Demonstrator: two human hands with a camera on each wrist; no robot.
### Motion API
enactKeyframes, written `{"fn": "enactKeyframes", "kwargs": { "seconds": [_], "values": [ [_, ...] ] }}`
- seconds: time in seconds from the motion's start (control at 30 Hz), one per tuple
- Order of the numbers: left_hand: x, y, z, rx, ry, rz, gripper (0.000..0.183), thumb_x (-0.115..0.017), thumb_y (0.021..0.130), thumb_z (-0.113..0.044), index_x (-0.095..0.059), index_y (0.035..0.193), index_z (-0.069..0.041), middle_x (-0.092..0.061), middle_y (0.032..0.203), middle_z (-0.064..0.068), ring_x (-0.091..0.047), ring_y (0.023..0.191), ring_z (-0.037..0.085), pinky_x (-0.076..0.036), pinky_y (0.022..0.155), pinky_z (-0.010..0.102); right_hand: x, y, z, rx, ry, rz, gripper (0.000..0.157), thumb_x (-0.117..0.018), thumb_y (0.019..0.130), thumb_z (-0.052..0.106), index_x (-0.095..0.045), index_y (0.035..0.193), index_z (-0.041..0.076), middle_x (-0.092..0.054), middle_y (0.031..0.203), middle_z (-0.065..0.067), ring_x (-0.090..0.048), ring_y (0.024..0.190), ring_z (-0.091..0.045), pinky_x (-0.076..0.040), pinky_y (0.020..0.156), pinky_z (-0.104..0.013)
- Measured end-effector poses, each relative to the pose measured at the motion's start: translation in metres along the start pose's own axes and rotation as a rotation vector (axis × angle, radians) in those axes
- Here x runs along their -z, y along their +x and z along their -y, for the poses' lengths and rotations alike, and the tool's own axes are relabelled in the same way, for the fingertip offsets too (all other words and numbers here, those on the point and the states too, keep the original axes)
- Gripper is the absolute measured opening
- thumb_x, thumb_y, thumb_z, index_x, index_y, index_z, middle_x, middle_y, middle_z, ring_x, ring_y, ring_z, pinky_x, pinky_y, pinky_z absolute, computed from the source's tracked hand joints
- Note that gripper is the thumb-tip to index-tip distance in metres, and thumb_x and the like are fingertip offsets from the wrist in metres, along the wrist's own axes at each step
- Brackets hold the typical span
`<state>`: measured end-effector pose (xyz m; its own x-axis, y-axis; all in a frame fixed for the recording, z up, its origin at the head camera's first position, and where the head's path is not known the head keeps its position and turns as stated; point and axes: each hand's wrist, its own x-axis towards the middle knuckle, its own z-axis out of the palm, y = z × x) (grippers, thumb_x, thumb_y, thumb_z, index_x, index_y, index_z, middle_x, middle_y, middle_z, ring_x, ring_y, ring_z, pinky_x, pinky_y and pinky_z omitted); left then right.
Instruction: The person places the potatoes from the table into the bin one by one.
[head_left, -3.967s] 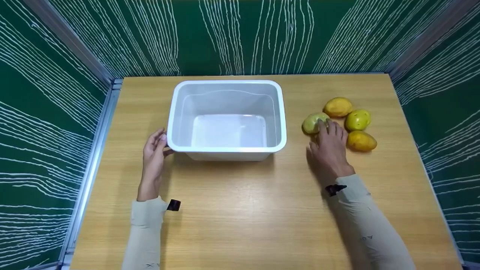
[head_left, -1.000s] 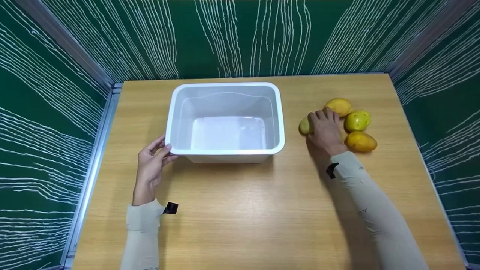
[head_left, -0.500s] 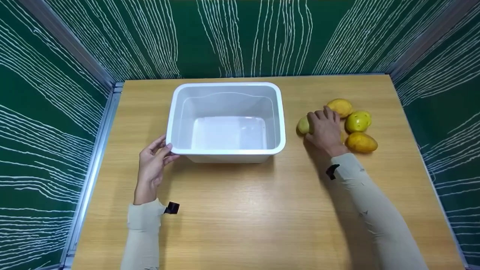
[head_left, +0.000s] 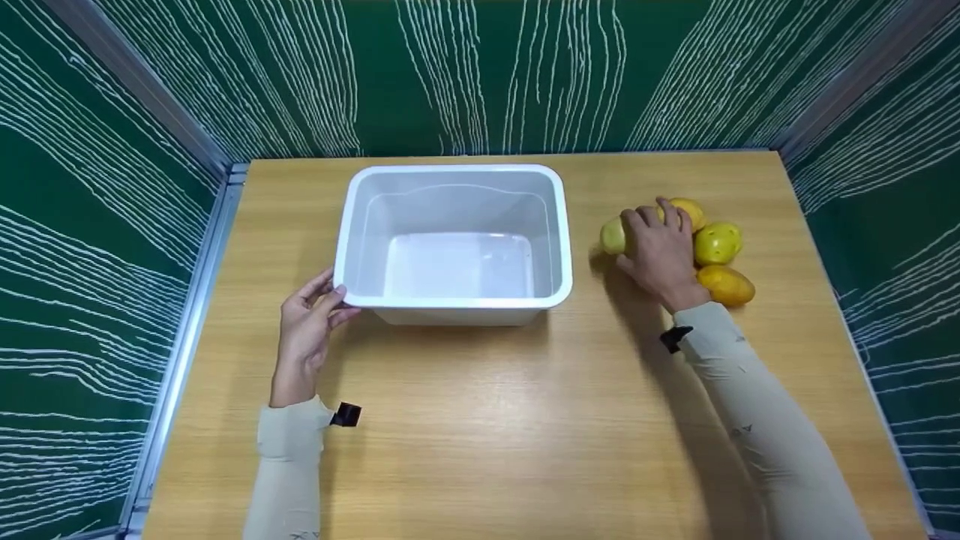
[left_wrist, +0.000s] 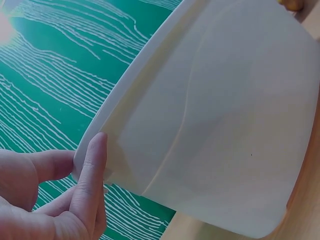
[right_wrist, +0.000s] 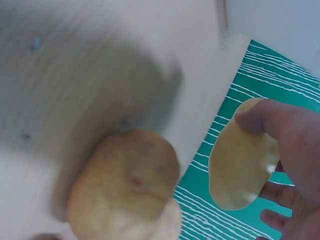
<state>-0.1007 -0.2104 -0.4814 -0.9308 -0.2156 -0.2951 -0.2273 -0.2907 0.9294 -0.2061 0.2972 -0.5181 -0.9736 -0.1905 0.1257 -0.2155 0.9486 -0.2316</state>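
My left hand (head_left: 304, 330) pinches the front left corner of a white plastic tub (head_left: 454, 303). In the left wrist view its thumb and fingers (left_wrist: 91, 175) lie on both sides of the rim. My right hand (head_left: 661, 251) grips a pale yellow potato (head_left: 613, 236), seen in the right wrist view with the thumb over one end of the potato (right_wrist: 237, 165). It appears raised off the table, its shadow lying below. Around the hand lie a back potato (head_left: 690, 212), a spotted yellow-green potato (head_left: 718, 243) and a front potato (head_left: 727, 286). A larger potato (right_wrist: 125, 185) fills the lower right wrist view.
The wooden table (head_left: 480, 420) is bounded by green panels (head_left: 495, 75) with white wavy lines at the back and sides. Nothing shows on the tub's floor. A metal frame edge (head_left: 187, 315) runs along the left side.
The right hand first closed over the pale potato; over the last half second it has shifted slightly back and right, lifting the potato a little. The left hand has taken hold of the tub's rim.
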Motion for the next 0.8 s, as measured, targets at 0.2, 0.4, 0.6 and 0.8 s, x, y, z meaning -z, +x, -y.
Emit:
{"fn": "enactKeyframes", "kwargs": {
  "seconds": [0.2, 0.4, 0.6, 0.8],
  "values": [
    [0.0, 0.001, 0.001, -0.003, -0.006, 0.007, 0.049, -0.055, 0.105, 0.01, -0.044, 0.153, 0.011, -0.05, 0.118, 0.011, -0.069, 0.081, 0.013, -0.07, 0.077, 0.022, 0.017, 0.002, 0.008, 0.005, 0.034, -0.052, 0.066, -0.085, 0.087, 0.015, -0.054, 0.144, 0.003, -0.052, 0.148, -0.027, -0.025, 0.152, -0.049, -0.016, 0.132, -0.07],
    [0.0, 0.0, 0.0, -0.016, -0.009, 0.024, 0.048, -0.055, 0.105, 0.01, -0.045, 0.152, 0.011, -0.051, 0.119, 0.012, -0.069, 0.081, 0.014, -0.07, 0.075, 0.022, 0.029, 0.004, 0.015, 0.057, 0.012, -0.122, 0.065, -0.088, 0.085, 0.016, -0.056, 0.141, 0.003, -0.055, 0.143, -0.027, -0.029, 0.15, -0.05, -0.023, 0.13, -0.069],
    [0.0, 0.001, 0.001, -0.003, -0.006, 0.018, 0.049, -0.055, 0.105, 0.009, -0.044, 0.153, 0.01, -0.05, 0.119, 0.012, -0.07, 0.081, 0.014, -0.07, 0.077, 0.023, 0.04, 0.006, 0.025, 0.09, 0.002, -0.157, 0.065, -0.087, 0.085, 0.016, -0.056, 0.141, 0.003, -0.056, 0.142, -0.026, -0.032, 0.149, -0.05, -0.024, 0.13, -0.068],
    [0.0, 0.0, 0.001, -0.004, -0.011, 0.017, 0.049, -0.056, 0.105, 0.009, -0.045, 0.152, 0.011, -0.051, 0.119, 0.012, -0.07, 0.081, 0.014, -0.07, 0.078, 0.023, 0.049, 0.009, 0.035, 0.127, -0.019, -0.193, 0.066, -0.086, 0.084, 0.016, -0.057, 0.141, 0.004, -0.056, 0.142, -0.025, -0.034, 0.148, -0.049, -0.025, 0.131, -0.068]
  ]
}}
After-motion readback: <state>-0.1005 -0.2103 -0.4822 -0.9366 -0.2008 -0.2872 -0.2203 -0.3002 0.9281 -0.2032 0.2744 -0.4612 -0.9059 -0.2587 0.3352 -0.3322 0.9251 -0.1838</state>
